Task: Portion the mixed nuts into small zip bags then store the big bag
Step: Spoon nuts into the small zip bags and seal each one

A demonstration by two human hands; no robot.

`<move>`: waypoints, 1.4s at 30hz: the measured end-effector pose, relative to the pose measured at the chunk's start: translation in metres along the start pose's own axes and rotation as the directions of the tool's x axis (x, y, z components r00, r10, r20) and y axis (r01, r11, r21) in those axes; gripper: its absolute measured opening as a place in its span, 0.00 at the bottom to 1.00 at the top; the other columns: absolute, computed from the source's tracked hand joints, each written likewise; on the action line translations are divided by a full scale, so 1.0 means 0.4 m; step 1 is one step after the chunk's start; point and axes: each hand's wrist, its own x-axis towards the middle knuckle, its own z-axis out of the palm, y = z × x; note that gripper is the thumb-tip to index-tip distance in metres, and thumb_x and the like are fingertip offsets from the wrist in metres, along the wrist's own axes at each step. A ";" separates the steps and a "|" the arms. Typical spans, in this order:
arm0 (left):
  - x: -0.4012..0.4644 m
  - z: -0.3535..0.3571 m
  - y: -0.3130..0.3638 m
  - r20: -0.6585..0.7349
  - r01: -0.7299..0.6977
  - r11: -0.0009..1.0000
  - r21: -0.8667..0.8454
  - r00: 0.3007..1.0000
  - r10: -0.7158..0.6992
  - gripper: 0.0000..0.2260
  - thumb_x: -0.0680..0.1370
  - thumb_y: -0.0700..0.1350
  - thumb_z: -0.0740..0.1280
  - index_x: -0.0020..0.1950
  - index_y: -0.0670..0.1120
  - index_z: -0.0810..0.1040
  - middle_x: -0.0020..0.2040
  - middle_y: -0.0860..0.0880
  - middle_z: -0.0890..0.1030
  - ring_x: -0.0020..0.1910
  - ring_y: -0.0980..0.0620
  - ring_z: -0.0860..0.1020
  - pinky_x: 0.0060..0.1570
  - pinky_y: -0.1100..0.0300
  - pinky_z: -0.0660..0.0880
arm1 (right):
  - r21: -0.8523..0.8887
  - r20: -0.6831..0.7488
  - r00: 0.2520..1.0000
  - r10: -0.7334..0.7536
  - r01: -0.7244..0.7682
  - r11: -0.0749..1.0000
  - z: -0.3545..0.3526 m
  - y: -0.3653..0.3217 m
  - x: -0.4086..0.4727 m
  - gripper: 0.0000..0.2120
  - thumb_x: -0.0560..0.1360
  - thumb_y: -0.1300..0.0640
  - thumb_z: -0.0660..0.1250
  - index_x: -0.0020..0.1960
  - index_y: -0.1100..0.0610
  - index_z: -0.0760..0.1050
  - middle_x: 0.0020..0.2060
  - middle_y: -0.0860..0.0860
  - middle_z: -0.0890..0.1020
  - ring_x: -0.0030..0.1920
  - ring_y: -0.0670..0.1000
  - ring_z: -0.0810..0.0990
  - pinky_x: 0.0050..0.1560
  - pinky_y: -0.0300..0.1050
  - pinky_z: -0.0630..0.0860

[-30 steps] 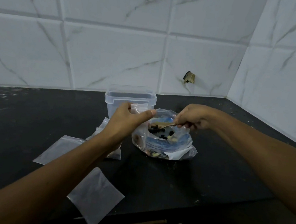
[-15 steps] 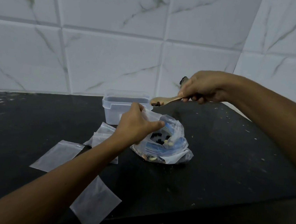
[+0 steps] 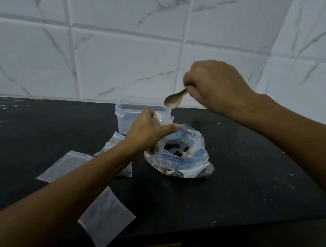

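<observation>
A wooden spoon [image 3: 173, 100] is gripped by the right hand [image 3: 216, 86] and held, bowl tilted down, above a small zip bag [image 3: 163, 119] pinched in the left hand [image 3: 149, 132]. The big bag [image 3: 183, 155] of nuts [image 3: 175, 149] is seated mid-counter [image 3: 253, 173]. A clear tub [image 3: 126, 117] is placed near the back edge; empty bags [image 3: 106, 218] are laid toward the front edge.

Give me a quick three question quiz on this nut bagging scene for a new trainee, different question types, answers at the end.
1. True or false: the right hand holds the wooden spoon above the counter.
2. What does the left hand pinch? A) the clear container B) a small zip bag C) the spoon
3. Fill in: the big bag of nuts sits open on the black ____.

Key: 1 true; 2 B, the small zip bag; 3 counter.
</observation>
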 end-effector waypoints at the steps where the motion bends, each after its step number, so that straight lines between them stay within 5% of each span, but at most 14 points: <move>1: -0.004 -0.003 -0.002 0.000 -0.006 1.000 -0.005 1.000 0.006 0.24 0.71 0.56 0.75 0.56 0.45 0.67 0.39 0.46 0.78 0.31 0.51 0.77 0.29 0.58 0.76 | 0.022 0.044 0.992 0.122 -0.123 0.992 0.015 0.018 0.002 0.07 0.75 0.61 0.63 0.47 0.59 0.80 0.43 0.56 0.80 0.43 0.59 0.77 0.39 0.46 0.67; 3: -0.010 -0.007 -0.011 0.002 -0.009 1.000 -0.011 1.000 0.010 0.25 0.71 0.55 0.75 0.56 0.44 0.67 0.38 0.47 0.78 0.33 0.50 0.78 0.32 0.56 0.77 | 0.055 0.261 0.919 0.297 -0.321 0.945 0.066 0.043 -0.004 0.06 0.72 0.64 0.65 0.47 0.60 0.80 0.39 0.57 0.79 0.38 0.58 0.77 0.37 0.46 0.70; 6: -0.002 -0.009 -0.034 -0.013 -0.008 1.000 0.004 1.000 0.008 0.27 0.69 0.59 0.75 0.57 0.45 0.69 0.43 0.48 0.78 0.42 0.49 0.80 0.43 0.50 0.80 | 0.021 0.530 0.782 0.329 -0.399 0.916 0.182 0.046 -0.041 0.05 0.71 0.66 0.65 0.45 0.61 0.78 0.36 0.56 0.78 0.34 0.52 0.75 0.38 0.47 0.77; 11: -0.005 -0.001 -0.049 0.010 0.031 0.999 -0.040 0.999 -0.031 0.34 0.58 0.67 0.74 0.55 0.49 0.72 0.50 0.48 0.81 0.48 0.47 0.83 0.49 0.43 0.80 | 0.071 0.519 0.792 0.321 -0.414 0.908 0.302 0.042 -0.076 0.07 0.72 0.65 0.64 0.46 0.58 0.79 0.43 0.58 0.81 0.41 0.58 0.80 0.43 0.50 0.79; 18: -0.002 0.014 -0.058 0.011 0.033 0.995 -0.094 0.999 -0.033 0.34 0.57 0.68 0.73 0.54 0.50 0.72 0.50 0.47 0.82 0.47 0.46 0.84 0.48 0.42 0.81 | 0.276 0.714 0.689 0.123 -0.438 0.855 0.290 0.012 -0.056 0.07 0.75 0.60 0.69 0.50 0.56 0.83 0.40 0.49 0.82 0.42 0.48 0.79 0.40 0.39 0.72; 22: 0.000 0.021 -0.061 -0.012 0.034 0.992 -0.122 0.999 -0.036 0.33 0.57 0.67 0.74 0.54 0.49 0.72 0.49 0.47 0.82 0.46 0.46 0.84 0.47 0.42 0.81 | 0.375 0.805 0.585 0.096 -0.628 0.682 0.304 -0.011 -0.048 0.05 0.75 0.61 0.68 0.44 0.56 0.82 0.37 0.53 0.82 0.31 0.48 0.71 0.28 0.38 0.66; 29: -0.004 0.009 -0.059 -0.016 0.022 0.989 -0.147 1.000 -0.025 0.33 0.58 0.66 0.74 0.54 0.48 0.73 0.50 0.44 0.82 0.48 0.44 0.83 0.49 0.40 0.80 | 0.354 0.871 0.453 0.188 -0.846 0.399 0.297 0.000 -0.048 0.07 0.76 0.65 0.65 0.50 0.65 0.81 0.33 0.54 0.78 0.27 0.45 0.66 0.25 0.37 0.60; 37: 0.000 -0.004 -0.061 -0.060 -0.016 0.996 -0.091 0.998 0.011 0.25 0.67 0.60 0.76 0.55 0.47 0.72 0.48 0.46 0.81 0.46 0.48 0.82 0.48 0.48 0.81 | 0.404 0.877 0.434 0.205 -0.898 0.174 0.254 0.104 -0.067 0.07 0.78 0.65 0.63 0.46 0.62 0.80 0.32 0.52 0.78 0.28 0.44 0.67 0.23 0.34 0.63; 40: -0.009 0.009 -0.050 -0.088 -0.047 0.999 0.014 0.995 0.048 0.23 0.70 0.56 0.75 0.56 0.46 0.69 0.44 0.51 0.79 0.37 0.55 0.80 0.31 0.65 0.77 | 0.442 0.853 0.470 0.226 -0.882 0.163 0.205 0.136 -0.049 0.06 0.78 0.64 0.63 0.46 0.61 0.79 0.32 0.51 0.77 0.29 0.44 0.67 0.22 0.32 0.63; 42: -0.014 0.018 -0.043 -0.080 -0.056 0.996 0.075 0.995 0.062 0.23 0.71 0.55 0.75 0.55 0.48 0.66 0.43 0.54 0.76 0.33 0.56 0.78 0.24 0.67 0.73 | 0.481 0.829 0.506 0.240 -0.863 0.157 0.165 0.150 -0.031 0.05 0.78 0.63 0.64 0.45 0.61 0.78 0.31 0.51 0.77 0.28 0.44 0.67 0.21 0.32 0.63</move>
